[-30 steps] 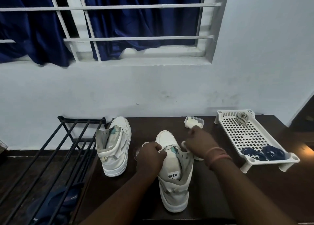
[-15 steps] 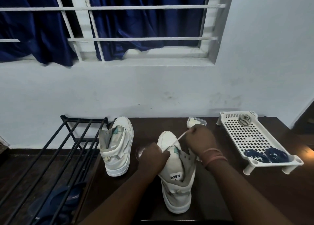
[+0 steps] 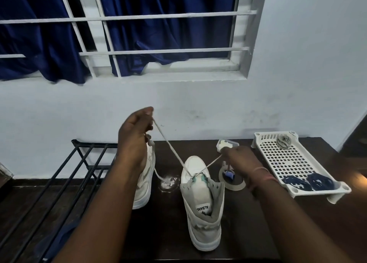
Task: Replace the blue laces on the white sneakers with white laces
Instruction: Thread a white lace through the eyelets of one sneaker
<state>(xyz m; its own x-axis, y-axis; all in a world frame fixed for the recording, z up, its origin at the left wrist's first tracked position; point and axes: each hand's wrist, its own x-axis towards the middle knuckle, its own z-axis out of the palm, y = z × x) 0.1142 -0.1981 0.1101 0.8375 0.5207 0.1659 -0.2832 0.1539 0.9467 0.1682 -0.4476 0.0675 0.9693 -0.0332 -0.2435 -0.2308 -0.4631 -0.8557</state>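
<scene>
My left grip [image 3: 135, 137] and right grip [image 3: 237, 159] each pinch an end of the white lace [image 3: 168, 143] through the shoe [image 3: 202, 203].

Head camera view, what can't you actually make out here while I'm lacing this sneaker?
- Second sneaker: mostly hidden behind the left hand and forearm.
- White lace: its right end vanishes inside the right hand.
- Small white box: contents too small to tell.
- Item in the tape roll: partly covered by the right hand.

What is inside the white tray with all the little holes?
Inside the white tray, two coiled blue laces lie at the near end and a small grey bundle at the far end. Nothing shows what lies underneath the tray.
</scene>
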